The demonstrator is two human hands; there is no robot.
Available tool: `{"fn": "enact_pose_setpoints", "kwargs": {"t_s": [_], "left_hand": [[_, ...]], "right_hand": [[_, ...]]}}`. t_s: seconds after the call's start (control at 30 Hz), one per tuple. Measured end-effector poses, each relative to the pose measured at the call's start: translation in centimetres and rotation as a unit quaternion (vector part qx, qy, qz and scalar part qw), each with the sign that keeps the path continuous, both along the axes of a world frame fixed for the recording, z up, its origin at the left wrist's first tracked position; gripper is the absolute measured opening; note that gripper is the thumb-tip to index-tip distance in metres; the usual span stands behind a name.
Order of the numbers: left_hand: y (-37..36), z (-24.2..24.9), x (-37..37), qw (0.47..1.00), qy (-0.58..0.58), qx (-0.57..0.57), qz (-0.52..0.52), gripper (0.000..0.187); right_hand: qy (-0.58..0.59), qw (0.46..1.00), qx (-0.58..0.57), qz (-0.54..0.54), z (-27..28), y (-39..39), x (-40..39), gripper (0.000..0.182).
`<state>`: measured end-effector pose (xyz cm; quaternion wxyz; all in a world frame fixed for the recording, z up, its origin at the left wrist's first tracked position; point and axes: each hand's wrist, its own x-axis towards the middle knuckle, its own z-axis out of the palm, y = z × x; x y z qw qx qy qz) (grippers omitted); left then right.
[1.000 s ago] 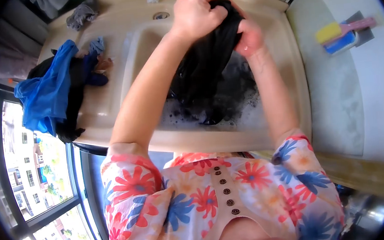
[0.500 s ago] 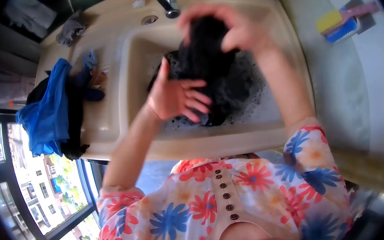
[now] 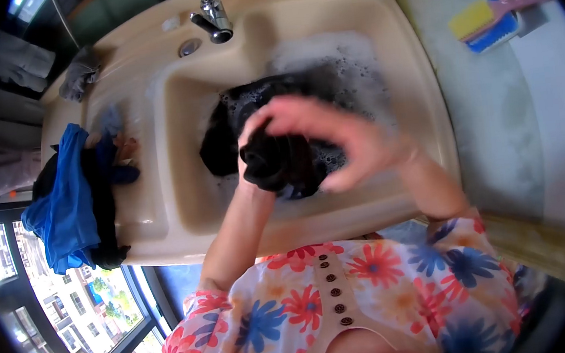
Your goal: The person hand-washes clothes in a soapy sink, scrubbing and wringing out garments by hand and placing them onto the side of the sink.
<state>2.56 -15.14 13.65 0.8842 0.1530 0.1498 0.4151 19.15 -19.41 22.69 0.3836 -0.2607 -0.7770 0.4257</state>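
A wet black cloth (image 3: 277,160) is bunched up over the sink basin (image 3: 183,165). My left hand (image 3: 253,186) is wrapped round its left side, with the fingers mostly hidden behind the fabric. Arched over the top and right of the bundle is my right hand (image 3: 347,136), blurred, its thumb well apart from its fingers and its fingertips close to the upper edge of the cloth. More black fabric (image 3: 218,145) lies in the sudsy water (image 3: 352,54) beneath and behind my hands.
A chrome tap (image 3: 213,20) stands at the back of the sink. On the left ledge lie a blue cloth (image 3: 66,190), dark clothes and a grey cloth (image 3: 79,73). Yellow and blue brushes (image 3: 475,22) rest on the right, and a window (image 3: 70,299) is at lower left.
The black cloth has come down toward me and is now bunched in my left hand, which was open before. My right hand has moved down and loosened from the cloth.
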Motion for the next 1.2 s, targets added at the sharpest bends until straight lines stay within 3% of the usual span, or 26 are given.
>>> {"fn": "enact_pose_setpoints", "kwargs": {"t_s": [0.03,0.07,0.1,0.17,0.23,0.3,0.37,0.4,0.47,0.5,0.57,0.6,0.67,0.7,0.73,0.77,0.87,0.93,1.0,1.07,1.13,1.17,1.2], "left_hand": [[0.5,1.2,0.0,0.996,-0.037,-0.055,-0.056,0.037],[1.3,2.0,0.2,0.985,-0.075,-0.108,-0.108,0.04],[1.7,2.8,1.0,0.988,-0.072,-0.105,-0.082,0.047],[2.4,4.4,2.1,0.977,-0.142,-0.086,-0.136,0.048],[2.5,4.7,3.1,0.967,-0.178,-0.081,-0.161,0.049],[1.2,5.7,4.3,0.988,-0.12,-0.055,-0.081,0.049],[-0.4,4.7,4.1,0.988,-0.08,-0.022,-0.129,0.066],[-0.8,1.7,3.7,0.962,-0.146,-0.019,-0.23,0.06],[-2.9,-1.2,3.3,0.956,0.016,-0.146,-0.253,0.05],[-2.9,-1.6,3.1,0.961,0.085,-0.117,-0.236,0.048],[-2.1,-2.0,2.6,0.953,0.223,-0.055,-0.198,0.044],[-0.6,0.0,2.1,0.948,0.21,-0.032,-0.236,0.045],[2.0,-2.9,2.6,0.912,0.288,0.095,-0.277,0.047],[3.4,-5.2,3.2,0.846,0.428,0.193,-0.252,0.052],[4.0,-3.9,3.6,0.752,0.553,0.285,-0.216,0.058],[3.7,-2.4,4.0,0.616,0.682,0.344,-0.189,0.069],[3.5,-1.4,4.3,0.593,0.692,0.371,-0.179,0.077],[3.5,-1.7,4.2,0.815,0.491,0.248,-0.183,0.067],[3.5,-2.2,3.9,0.952,0.237,0.1,-0.169,0.059],[4.2,-2.7,3.6,0.965,0.12,-0.052,-0.229,0.046],[3.4,1.9,3.5,0.982,0.006,-0.009,-0.189,0.051],[3.6,2.7,3.9,0.975,-0.086,-0.05,-0.199,0.054],[3.9,3.2,4.4,0.957,-0.176,-0.089,-0.21,0.058]], "right_hand": [[0.13,0.974,-0.168,-0.08,-0.8,0.2,2.6,0.06],[0.25,0.898,-0.327,-0.155,-2.6,0.3,4.8,0.068],[0.328,0.848,-0.411,-0.061,-6.3,0.0,5.9,0.073],[0.448,0.694,-0.548,0.126,-14.5,0.0,7.6,0.084],[0.507,0.658,-0.545,0.114,-16.4,0.4,4.6,0.089],[0.548,0.644,-0.528,0.081,-16.3,1.8,3.3,0.089],[0.575,0.653,-0.492,0.024,-14.9,4.8,3.5,0.085],[0.59,0.655,-0.472,-0.004,-13.9,6.4,3.6,0.083],[0.616,0.655,-0.434,-0.06,-11.6,8.1,3.4,0.079],[0.581,0.662,-0.458,-0.124,-8.8,7.2,2.6,0.06],[0.427,0.716,-0.506,-0.221,-9.4,8.9,4.2,0.046],[0.342,0.732,-0.525,-0.267,-10.0,9.8,4.9,0.039],[0.218,0.799,-0.455,-0.328,-12.5,11.6,5.1,0.027],[0.069,0.827,-0.396,-0.394,-14.6,12.4,5.2,0.03],[-0.082,0.83,-0.323,-0.447,-15.2,13.0,4.9,0.033],[-0.155,0.822,-0.319,-0.445,-15.6,13.6,5.1,0.036],[-0.35,0.79,-0.304,-0.401,-15.3,13.8,4.5,0.046],[-0.451,0.779,-0.278,-0.336,-13.2,14.4,4.1,0.052],[-0.445,0.812,-0.281,-0.254,-11.7,15.2,5.5,0.051],[-0.222,0.83,-0.472,-0.198,-12.0,16.1,9.6,0.067],[0.074,0.849,-0.483,-0.2,-10.0,13.0,12.7,0.074],[0.244,0.806,-0.435,-0.318,-11.5,11.4,13.0,0.074],[0.404,0.726,-0.364,-0.421,-13.8,9.5,13.5,0.075]]}}
